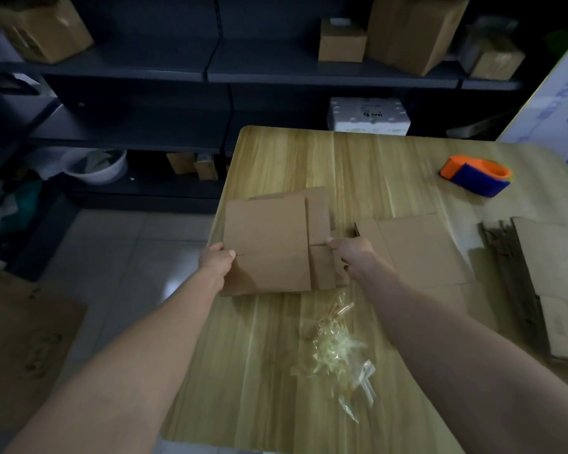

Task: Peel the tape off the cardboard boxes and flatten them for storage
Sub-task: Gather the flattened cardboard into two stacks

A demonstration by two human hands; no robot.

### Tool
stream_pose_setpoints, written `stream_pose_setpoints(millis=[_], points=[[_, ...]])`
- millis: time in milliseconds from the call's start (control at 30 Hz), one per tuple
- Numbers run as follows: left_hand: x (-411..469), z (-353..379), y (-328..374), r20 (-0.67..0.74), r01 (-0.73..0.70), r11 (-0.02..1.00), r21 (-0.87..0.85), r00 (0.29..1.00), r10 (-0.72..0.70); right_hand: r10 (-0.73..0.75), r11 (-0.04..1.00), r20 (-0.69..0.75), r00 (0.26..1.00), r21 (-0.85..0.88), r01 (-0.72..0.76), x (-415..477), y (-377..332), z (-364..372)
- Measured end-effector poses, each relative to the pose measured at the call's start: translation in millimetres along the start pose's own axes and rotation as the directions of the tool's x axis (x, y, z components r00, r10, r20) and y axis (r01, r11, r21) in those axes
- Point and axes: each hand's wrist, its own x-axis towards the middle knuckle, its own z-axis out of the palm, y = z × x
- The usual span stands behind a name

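A small flattened brown cardboard box (269, 244) lies at the left edge of the wooden table (358, 165). My left hand (216, 258) grips its left edge, thumb on top. My right hand (353, 252) holds its right side, fingers curled at the flaps. A crumpled heap of peeled clear tape (336, 347) lies on the table nearer to me, between my forearms. A second flattened box (417, 250) lies to the right, partly under my right arm.
An orange and blue tape dispenser (476, 173) stands at the far right. A stack of flattened cardboard (545, 283) fills the table's right edge. Dark shelves (328, 73) with boxes stand behind. Cardboard (20, 342) lies on the floor at left.
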Motion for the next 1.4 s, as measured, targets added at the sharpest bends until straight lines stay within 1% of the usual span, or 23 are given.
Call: stream_pose_setpoints(millis=[100, 167, 200, 267, 300, 367, 467, 533, 600, 700, 767, 833, 933, 1033, 1133, 1267, 1400], points=[[-1.1, 3.9, 2.9, 0.031, 0.001, 1.0, 0.0, 1.0, -0.001, 0.027, 0.996, 0.067, 0.997, 0.08, -0.033, -3.8, -8.7, 2.3], [-4.9, 7.4, 4.9, 0.05, -0.001, 1.0, -0.022, 0.999, 0.002, -0.001, 0.99, 0.104, 0.995, 0.142, -0.014, -4.8, -13.4, 6.7], [-6.0, 8.1, 5.5, 0.057, 0.004, 0.999, -0.041, 0.998, -0.001, -0.01, 0.992, 0.09, 0.996, 0.123, -0.001, -6.7, -14.9, 7.8], [-6.5, 7.2, 7.0, 0.061, 0.014, 0.996, -0.088, 0.998, -0.009, -0.066, 0.997, -0.002, 0.998, 0.05, 0.066, -7.9, -17.1, 5.8], [-5.9, 4.7, 7.9, 0.05, 0.012, 0.993, -0.115, 0.999, -0.007, -0.095, 0.995, -0.09, 0.991, 0.021, 0.097, -6.5, -17.7, 2.4], [-5.9, -2.4, 10.9, 0.006, 0.003, 0.984, -0.176, 1.0, -0.001, -0.111, 0.989, -0.244, 0.963, 0.068, 0.131, -6.1, -22.6, -12.6], [-3.6, -9.3, 15.8, -0.061, -0.004, 0.975, -0.224, 0.998, -0.01, -0.087, 0.974, -0.395, 0.915, 0.157, 0.16, -0.5, -35.0, -49.6], [-3.8, -6.7, 20.6, -0.084, -0.005, 0.978, -0.207, 0.996, -0.013, -0.079, 0.967, -0.471, 0.878, 0.179, 0.183, -2.5, -44.0, -76.1], [-4.6, 3.2, 25.4, -0.079, -0.01, 0.983, -0.182, 0.997, -0.005, -0.056, 0.967, -0.537, 0.842, 0.18, 0.18, 0.0, -46.9, -100.1], [-11.2, 27.1, 29.2, -0.054, -0.014, 0.999, -0.032, 0.998, 0.012, -0.044, 0.969, -0.604, 0.796, 0.167, 0.18, 3.5, -38.8, -130.3], [-15.2, 44.3, 27.6, -0.024, -0.014, 0.999, 0.052, 1.0, 0.015, -0.031, 0.973, -0.627, 0.778, 0.16, 0.168, 5.0, -27.9, -145.2], [-18.3, 58.7, 25.0, 0.002, 0.003, 0.996, 0.093, 1.0, -0.003, -0.025, 0.978, -0.649, 0.761, 0.141, 0.153, 4.5, -18.5, -156.3], [-18.7, 72.5, 20.2, 0.042, 0.047, 0.993, 0.105, 0.998, -0.052, -0.004, 0.983, -0.66, 0.751, 0.136, 0.125, 6.6, -7.9, -168.9], [-18.3, 83.0, 16.7, 0.042, 0.087, 0.989, 0.119, 0.995, -0.092, 0.006, 0.986, -0.644, 0.765, 0.131, 0.103, 11.3, 1.1, -174.5], [-17.8, 93.4, 19.0, 0.016, 0.096, 0.993, 0.075, 0.995, -0.098, 0.02, 0.989, -0.63, 0.776, 0.127, 0.077, 16.9, 7.2, -175.9], [-16.6, 101.8, 25.5, 0.019, 0.097, 0.995, 0.018, 0.995, -0.097, 0.038, 0.993, -0.597, 0.801, 0.115, 0.038, 25.4, 12.9, -176.7], [-15.6, 106.5, 22.0, 0.034, 0.108, 0.994, -0.001, 0.994, -0.108, 0.013, 0.996, -0.564, 0.825, 0.08, 0.039, 28.9, 17.2, -176.7]])
